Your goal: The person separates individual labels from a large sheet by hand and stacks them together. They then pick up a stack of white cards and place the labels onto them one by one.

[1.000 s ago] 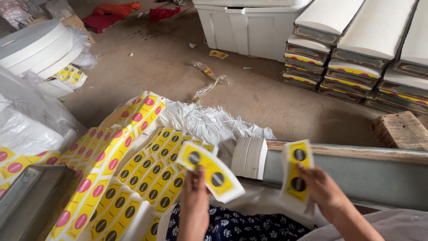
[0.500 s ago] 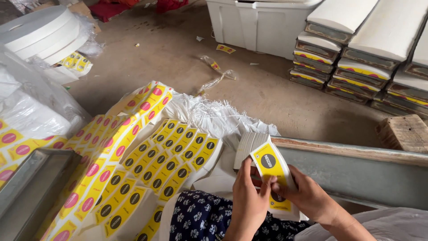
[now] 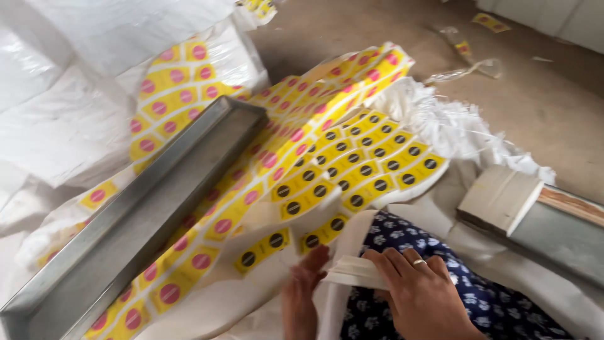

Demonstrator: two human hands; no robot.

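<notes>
My right hand [image 3: 420, 294], with a ring on one finger, grips a thin white stack of flat bags [image 3: 352, 272] low in the head view. My left hand [image 3: 303, 294] lies flat beside it, fingertips touching the stack's left end. Both rest over my lap in dark blue flowered cloth [image 3: 465, 277]. Just above the hands lie rows of yellow printed bags with black dots [image 3: 358, 170], fanned out. To their left runs a longer pile of yellow bags with pink dots [image 3: 283, 138].
A long grey metal trough [image 3: 145, 214] slants across the left. White plastic sacks [image 3: 69, 113] fill the upper left. A white stack of bags [image 3: 500, 198] sits on a metal-and-wood bench [image 3: 566, 220] at right. Bare dusty floor [image 3: 535, 107] with scraps lies beyond.
The view has swung down and left. My hands, which held up yellow black-dot bags apart and then together, have dropped to my lap and now hold a white stack.
</notes>
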